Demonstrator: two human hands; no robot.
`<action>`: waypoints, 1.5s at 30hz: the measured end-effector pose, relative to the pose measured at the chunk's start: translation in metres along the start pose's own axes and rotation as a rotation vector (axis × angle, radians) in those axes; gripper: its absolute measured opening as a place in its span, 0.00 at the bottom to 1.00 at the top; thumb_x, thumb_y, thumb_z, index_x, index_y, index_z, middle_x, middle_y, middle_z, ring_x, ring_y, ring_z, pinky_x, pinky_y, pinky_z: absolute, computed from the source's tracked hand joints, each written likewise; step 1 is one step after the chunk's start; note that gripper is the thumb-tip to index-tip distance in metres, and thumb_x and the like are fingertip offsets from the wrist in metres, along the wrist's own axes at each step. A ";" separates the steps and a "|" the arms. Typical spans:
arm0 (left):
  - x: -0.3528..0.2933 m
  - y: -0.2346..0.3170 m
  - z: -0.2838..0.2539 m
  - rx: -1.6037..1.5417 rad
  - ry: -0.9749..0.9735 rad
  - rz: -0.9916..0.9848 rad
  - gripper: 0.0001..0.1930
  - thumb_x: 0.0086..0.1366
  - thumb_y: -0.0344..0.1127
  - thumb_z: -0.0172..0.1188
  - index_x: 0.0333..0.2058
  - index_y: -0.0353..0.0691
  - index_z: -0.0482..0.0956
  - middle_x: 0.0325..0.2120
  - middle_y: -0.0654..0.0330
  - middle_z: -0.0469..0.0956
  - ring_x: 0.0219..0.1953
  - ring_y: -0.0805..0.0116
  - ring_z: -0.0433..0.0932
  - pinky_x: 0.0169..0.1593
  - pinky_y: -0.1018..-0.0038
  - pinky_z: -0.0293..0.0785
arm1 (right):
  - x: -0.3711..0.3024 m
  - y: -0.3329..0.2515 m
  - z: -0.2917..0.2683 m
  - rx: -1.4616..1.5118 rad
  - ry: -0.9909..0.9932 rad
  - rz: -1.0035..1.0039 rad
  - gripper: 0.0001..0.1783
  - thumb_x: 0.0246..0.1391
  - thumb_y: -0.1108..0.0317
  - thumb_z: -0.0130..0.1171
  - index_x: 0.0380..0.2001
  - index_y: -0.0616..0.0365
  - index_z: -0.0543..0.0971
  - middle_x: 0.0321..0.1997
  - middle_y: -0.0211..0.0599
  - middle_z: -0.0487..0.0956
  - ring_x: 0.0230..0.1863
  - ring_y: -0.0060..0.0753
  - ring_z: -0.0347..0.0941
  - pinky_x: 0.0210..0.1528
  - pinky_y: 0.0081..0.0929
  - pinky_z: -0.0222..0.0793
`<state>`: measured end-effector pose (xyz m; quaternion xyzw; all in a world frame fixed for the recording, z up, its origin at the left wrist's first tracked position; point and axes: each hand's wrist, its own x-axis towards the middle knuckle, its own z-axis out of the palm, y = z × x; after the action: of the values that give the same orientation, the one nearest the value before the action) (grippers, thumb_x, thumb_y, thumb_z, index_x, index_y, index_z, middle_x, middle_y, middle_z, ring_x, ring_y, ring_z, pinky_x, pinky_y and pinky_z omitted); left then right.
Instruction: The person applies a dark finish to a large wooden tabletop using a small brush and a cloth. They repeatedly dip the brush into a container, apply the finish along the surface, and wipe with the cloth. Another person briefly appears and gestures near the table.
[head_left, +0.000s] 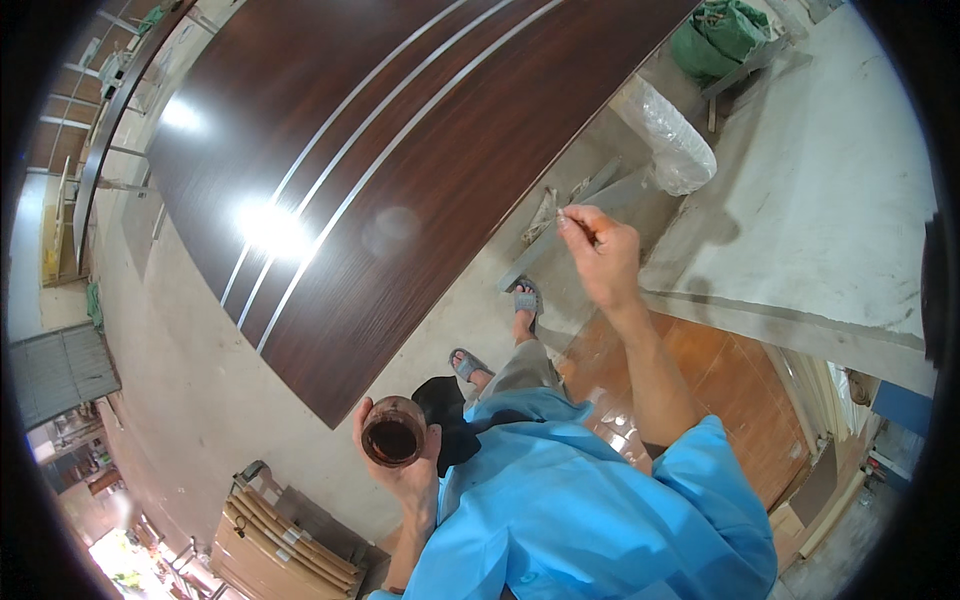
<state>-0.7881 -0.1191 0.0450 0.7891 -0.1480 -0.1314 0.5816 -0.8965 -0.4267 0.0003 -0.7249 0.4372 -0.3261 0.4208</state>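
The jar [400,408], rounded and stained dark brown inside, is held up in the left hand [405,478] just beside the near corner of a large dark brown panel [420,250]. The left fingers [362,418] are wrapped around its side with the thumb opposite, and its open mouth is tilted toward the camera.

The right hand [605,255] is raised beyond the panel's right edge. Its fingers are curled in, with the tips of thumb and forefinger drawn together; whether they pinch something small, I cannot tell.

The panel is glossy and wood-grained. Three silvery stripes run along it to its near left edge, where a lamp's glare whitens part of the finish.

Below lies a pale, scuffed floor [180,370]. To the right of the panel are a grey strip [545,253], a roll in clear plastic [675,150] and, near the far end, a green sack [712,48]. A broad pale grey slab [830,190] fills the right side, with orange-brown tiles [715,385] near its front edge. Brown boards [270,550] stand stacked at lower left, and a grey corrugated sheet [65,370] stands farther left.
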 end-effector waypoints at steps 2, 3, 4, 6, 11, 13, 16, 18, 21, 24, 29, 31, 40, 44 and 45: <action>0.001 0.004 0.011 -0.033 -0.066 -0.053 0.48 0.45 0.29 0.78 0.64 0.36 0.61 0.59 0.55 0.66 0.57 0.63 0.73 0.62 0.68 0.70 | 0.007 0.002 0.000 0.031 -0.047 -0.015 0.09 0.60 0.70 0.62 0.41 0.63 0.82 0.31 0.40 0.84 0.29 0.29 0.80 0.33 0.26 0.74; 0.001 0.007 0.016 -0.083 -0.085 -0.080 0.48 0.45 0.30 0.78 0.64 0.36 0.61 0.60 0.55 0.66 0.57 0.63 0.73 0.62 0.68 0.70 | 0.010 0.003 0.000 0.043 -0.073 -0.054 0.09 0.60 0.70 0.62 0.40 0.63 0.82 0.31 0.40 0.84 0.29 0.29 0.80 0.33 0.27 0.74; 0.001 0.008 0.021 -0.048 -0.105 -0.091 0.48 0.45 0.30 0.78 0.64 0.36 0.61 0.59 0.55 0.66 0.56 0.63 0.73 0.61 0.68 0.71 | 0.015 0.004 -0.001 0.018 -0.077 -0.062 0.08 0.60 0.70 0.61 0.40 0.63 0.82 0.32 0.41 0.84 0.29 0.30 0.80 0.33 0.28 0.74; 0.002 0.012 0.030 -0.053 -0.121 -0.106 0.49 0.44 0.31 0.79 0.64 0.36 0.61 0.59 0.55 0.67 0.56 0.64 0.73 0.60 0.68 0.71 | 0.024 0.007 -0.002 -0.040 -0.086 -0.134 0.08 0.60 0.70 0.61 0.39 0.62 0.82 0.33 0.42 0.84 0.29 0.33 0.81 0.33 0.30 0.75; 0.008 0.020 0.051 -0.064 -0.147 -0.149 0.50 0.43 0.32 0.80 0.65 0.36 0.61 0.56 0.55 0.69 0.55 0.64 0.73 0.59 0.69 0.72 | 0.041 0.014 -0.011 0.007 -0.079 0.018 0.07 0.59 0.71 0.61 0.38 0.61 0.82 0.33 0.44 0.84 0.32 0.43 0.81 0.33 0.33 0.76; 0.011 0.024 0.058 -0.042 -0.152 -0.158 0.50 0.43 0.32 0.80 0.65 0.36 0.61 0.55 0.55 0.69 0.54 0.65 0.74 0.59 0.69 0.72 | 0.038 0.013 -0.011 0.009 -0.105 0.024 0.06 0.59 0.71 0.61 0.38 0.60 0.82 0.32 0.44 0.84 0.32 0.45 0.82 0.33 0.34 0.76; 0.014 0.028 0.067 -0.003 -0.160 -0.149 0.50 0.44 0.33 0.80 0.65 0.36 0.61 0.55 0.56 0.69 0.54 0.65 0.74 0.59 0.69 0.72 | 0.027 0.009 -0.003 -0.003 -0.177 -0.134 0.06 0.58 0.70 0.62 0.38 0.60 0.82 0.31 0.43 0.83 0.32 0.46 0.82 0.33 0.35 0.76; 0.016 0.029 0.072 -0.027 -0.161 -0.149 0.50 0.44 0.33 0.80 0.65 0.35 0.61 0.55 0.56 0.69 0.54 0.65 0.73 0.59 0.69 0.72 | 0.024 0.008 -0.001 0.004 -0.296 -0.240 0.06 0.58 0.70 0.62 0.38 0.59 0.82 0.31 0.43 0.83 0.32 0.47 0.82 0.33 0.36 0.76; 0.018 0.029 0.078 -0.019 -0.168 -0.116 0.50 0.44 0.34 0.80 0.64 0.35 0.61 0.57 0.55 0.68 0.55 0.65 0.73 0.59 0.69 0.72 | 0.037 0.014 -0.007 -0.012 -0.160 -0.188 0.07 0.58 0.69 0.62 0.38 0.59 0.82 0.31 0.44 0.83 0.32 0.47 0.82 0.33 0.36 0.76; 0.018 0.028 0.084 -0.019 -0.179 -0.109 0.50 0.44 0.34 0.80 0.64 0.35 0.61 0.58 0.55 0.66 0.56 0.64 0.72 0.60 0.68 0.71 | 0.067 0.024 -0.027 -0.065 -0.047 -0.145 0.06 0.58 0.69 0.62 0.38 0.58 0.81 0.31 0.44 0.83 0.32 0.47 0.82 0.33 0.35 0.76; 0.019 0.029 0.092 0.021 -0.185 -0.114 0.50 0.43 0.34 0.80 0.64 0.35 0.62 0.59 0.55 0.65 0.57 0.64 0.71 0.60 0.68 0.71 | 0.075 0.026 -0.038 -0.050 -0.036 -0.107 0.06 0.56 0.73 0.65 0.36 0.62 0.82 0.29 0.41 0.83 0.26 0.32 0.78 0.31 0.27 0.73; 0.020 0.030 0.097 0.022 -0.181 -0.125 0.50 0.43 0.35 0.80 0.64 0.35 0.62 0.60 0.55 0.65 0.57 0.63 0.71 0.61 0.68 0.71 | 0.068 0.025 -0.035 -0.053 -0.098 -0.216 0.06 0.56 0.72 0.65 0.36 0.61 0.82 0.28 0.41 0.83 0.26 0.35 0.78 0.30 0.29 0.73; 0.021 0.033 0.109 0.012 -0.171 -0.120 0.50 0.43 0.35 0.80 0.64 0.35 0.61 0.60 0.54 0.64 0.58 0.62 0.71 0.62 0.66 0.70 | 0.106 0.045 -0.057 -0.014 0.041 0.051 0.06 0.56 0.70 0.65 0.37 0.59 0.81 0.27 0.39 0.82 0.25 0.35 0.79 0.29 0.30 0.73; 0.021 0.036 0.116 0.008 -0.160 -0.112 0.50 0.43 0.35 0.80 0.64 0.36 0.61 0.60 0.54 0.65 0.58 0.62 0.71 0.62 0.66 0.70 | 0.094 0.039 -0.053 -0.005 -0.053 -0.057 0.05 0.56 0.72 0.64 0.35 0.62 0.81 0.27 0.38 0.81 0.25 0.26 0.76 0.30 0.25 0.71; 0.022 0.036 0.118 0.003 -0.151 -0.092 0.50 0.43 0.34 0.80 0.64 0.36 0.61 0.60 0.54 0.65 0.58 0.62 0.71 0.61 0.66 0.70 | 0.091 0.037 -0.050 -0.021 -0.116 -0.109 0.05 0.56 0.73 0.64 0.35 0.63 0.81 0.27 0.38 0.81 0.25 0.23 0.74 0.30 0.23 0.70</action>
<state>-0.8157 -0.2416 0.0444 0.7838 -0.1551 -0.2171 0.5608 -0.9153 -0.5355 -0.0018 -0.7695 0.3754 -0.3015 0.4195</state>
